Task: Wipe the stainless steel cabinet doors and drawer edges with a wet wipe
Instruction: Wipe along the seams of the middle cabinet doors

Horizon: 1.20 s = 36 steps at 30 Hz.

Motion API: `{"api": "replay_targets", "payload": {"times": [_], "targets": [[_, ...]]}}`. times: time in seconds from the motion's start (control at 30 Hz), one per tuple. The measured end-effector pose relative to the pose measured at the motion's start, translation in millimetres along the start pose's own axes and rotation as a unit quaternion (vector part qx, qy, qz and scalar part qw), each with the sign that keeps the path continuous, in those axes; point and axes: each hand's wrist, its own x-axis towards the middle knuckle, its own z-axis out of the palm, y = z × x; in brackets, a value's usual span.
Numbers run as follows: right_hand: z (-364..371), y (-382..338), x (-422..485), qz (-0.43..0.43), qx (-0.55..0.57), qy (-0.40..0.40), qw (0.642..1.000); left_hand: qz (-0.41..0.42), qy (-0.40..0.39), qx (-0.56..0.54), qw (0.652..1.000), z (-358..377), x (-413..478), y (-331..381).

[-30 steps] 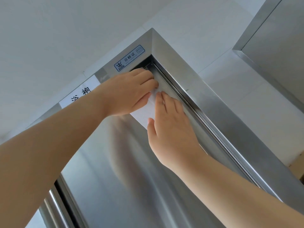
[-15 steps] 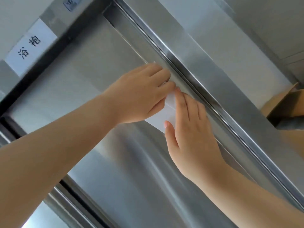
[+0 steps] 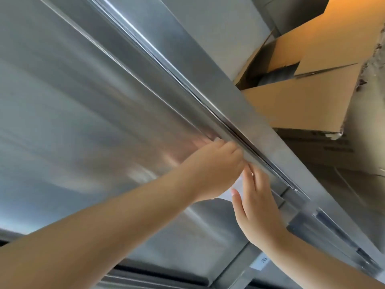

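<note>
Together we press the wet wipe point(image 3: 238, 182) against the cabinet door point(image 3: 93, 90) at its right edge, our left hand point(image 3: 216, 163) curled over the wipe and hiding most of it, our right hand point(image 3: 258, 203) flat on its lower part, an open cardboard box point(image 3: 302, 101) just beyond that edge.

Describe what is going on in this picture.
A person is wiping a stainless steel cabinet door with a white wet wipe. The left hand grips it against the door's edge; the right hand presses flat on it. An open cardboard box sits beside the cabinet.
</note>
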Motion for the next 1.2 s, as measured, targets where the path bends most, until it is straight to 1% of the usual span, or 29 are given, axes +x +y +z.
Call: {"api": "replay_targets", "payload": {"times": [0.13, 0.27, 0.4, 0.47, 0.57, 0.77, 0.87, 1.0, 1.1, 1.2], "targets": [[3, 49, -31, 0.063, -0.002, -0.049, 0.997, 0.030, -0.030, -0.014, 0.999, 20, 39, 48], [2, 73, -42, 0.102, -0.045, -0.077, 0.991, 0.064, -0.051, 0.046, 0.996, 36, 51, 70], [4, 76, -42, 0.131, -0.024, -0.061, 0.989, 0.072, -0.042, 0.059, 0.995, 45, 54, 76], [5, 78, -43, 0.138, -0.033, -0.055, 0.988, 0.077, -0.036, 0.070, 0.994, 45, 54, 78], [7, 80, -44, 0.156, -0.029, -0.041, 0.986, 0.086, -0.038, 0.052, 0.994, 46, 55, 77], [10, 80, -40, 0.187, 0.029, -0.006, 0.982, 0.107, -0.020, 0.019, 0.994, 42, 54, 67], [8, 77, -39, 0.177, 0.038, -0.004, 0.984, 0.114, -0.007, 0.002, 0.993, 37, 54, 61], [4, 66, -35, 0.113, 0.017, -0.009, 0.993, 0.114, 0.012, -0.002, 0.993, 36, 47, 50], [10, 46, -29, 0.077, 0.031, 0.004, 0.997, 0.085, 0.028, -0.002, 0.996, 31, 29, 29], [19, 19, -22, 0.068, 0.033, 0.020, 0.997, 0.084, 0.042, 0.022, 0.995, 30, 10, 10]]}}
